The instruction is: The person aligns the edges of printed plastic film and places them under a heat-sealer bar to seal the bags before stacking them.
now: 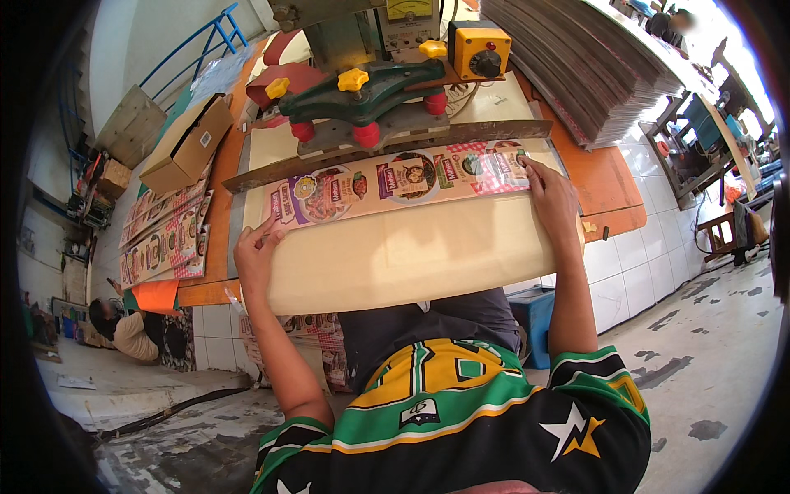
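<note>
A long printed plastic sheet (362, 196) with food pictures lies across a cream-coloured cover (411, 255) that bulges over the near side of the table. My left hand (258, 253) has its thumb and fingers closed at the sheet's lower left corner. At the right end, my right hand (553, 196) pinches the sheet's edge between thumb and fingers. Just beyond the sheet runs the long metal bar (494, 132) of a press. Its dark green bracket (387, 92) carries yellow knobs and red mounts. The sheet's far edge meets the bar; whether it passes underneath is hidden.
An open cardboard box (188, 142) and stacked printed sheets (160, 247) occupy the left. A tall pile of flat grey sheets (588, 70) stands at the far right. Behind the bar sits a yellow control box (480, 51). A blue bin (533, 325) is under the table.
</note>
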The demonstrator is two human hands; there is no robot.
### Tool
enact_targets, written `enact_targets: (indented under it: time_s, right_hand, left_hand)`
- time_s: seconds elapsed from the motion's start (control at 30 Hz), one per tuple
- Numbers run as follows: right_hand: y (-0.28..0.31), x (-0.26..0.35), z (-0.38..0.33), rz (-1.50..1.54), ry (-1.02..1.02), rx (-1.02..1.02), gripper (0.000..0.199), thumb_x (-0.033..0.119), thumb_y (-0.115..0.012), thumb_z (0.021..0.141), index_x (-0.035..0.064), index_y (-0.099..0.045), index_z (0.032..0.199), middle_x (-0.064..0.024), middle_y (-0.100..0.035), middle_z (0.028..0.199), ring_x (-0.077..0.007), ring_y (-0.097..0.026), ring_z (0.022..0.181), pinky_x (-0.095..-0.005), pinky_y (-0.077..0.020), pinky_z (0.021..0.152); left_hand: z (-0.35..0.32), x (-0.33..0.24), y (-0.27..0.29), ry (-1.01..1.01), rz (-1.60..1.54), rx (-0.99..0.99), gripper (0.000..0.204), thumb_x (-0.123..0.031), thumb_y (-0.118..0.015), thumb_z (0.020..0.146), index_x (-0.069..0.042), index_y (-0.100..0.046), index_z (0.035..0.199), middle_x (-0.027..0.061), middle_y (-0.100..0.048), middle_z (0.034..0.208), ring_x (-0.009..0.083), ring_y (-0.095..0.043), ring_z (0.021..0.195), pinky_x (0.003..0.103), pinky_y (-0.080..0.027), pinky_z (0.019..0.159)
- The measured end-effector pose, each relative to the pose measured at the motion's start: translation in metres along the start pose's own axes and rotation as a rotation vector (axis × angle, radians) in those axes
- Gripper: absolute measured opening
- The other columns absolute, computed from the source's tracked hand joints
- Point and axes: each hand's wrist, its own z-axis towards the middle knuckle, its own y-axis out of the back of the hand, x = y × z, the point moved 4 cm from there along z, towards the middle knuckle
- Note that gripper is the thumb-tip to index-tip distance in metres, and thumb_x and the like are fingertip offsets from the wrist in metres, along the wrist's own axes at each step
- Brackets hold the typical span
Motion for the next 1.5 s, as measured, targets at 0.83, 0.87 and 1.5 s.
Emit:
enact_targets:
  time_s: [0.83,0.87,1.5]
  right_hand:
    - [-0.0010,-0.0008,0.0002,-0.015,0.001,0.009,0.027,0.027,-0.059,0.100,0.0196,-0.074,0.121,-0.0113,-0.075,0.104,-0.0324,-0.069,0.094,-0.0419,-0.0516,0.082]
    - [-0.0008,-0.0003,0.0002,-0.019,-0.005,0.012,0.027,0.027,-0.060,0.100,0.0198,-0.074,0.121,-0.0111,-0.075,0.104,-0.0323,-0.069,0.094,-0.0419,-0.0516,0.082]
    - [-0.0016,-0.0023,0.0015,-0.014,-0.015,0.023,0.028,0.029,-0.058,0.100,0.0201,-0.074,0.122,-0.0116,-0.075,0.105,-0.0327,-0.069,0.096,-0.0424,-0.0516,0.084]
  left_hand:
    - [0.0001,0.0022,0.0000,0.005,0.012,0.002,0.045,-0.028,-0.083,0.083,-0.014,-0.073,0.126,0.0037,-0.038,0.073,0.0152,-0.038,0.065,0.032,-0.037,0.061]
    - [0.0001,0.0025,-0.0003,0.006,0.017,0.003,0.045,-0.028,-0.083,0.083,-0.014,-0.073,0.126,0.0039,-0.038,0.073,0.0152,-0.038,0.065,0.032,-0.037,0.061]
    - [0.0002,0.0028,-0.0005,-0.011,0.003,-0.002,0.045,-0.027,-0.082,0.084,-0.014,-0.073,0.126,0.0040,-0.038,0.072,0.0150,-0.038,0.064,0.032,-0.037,0.060]
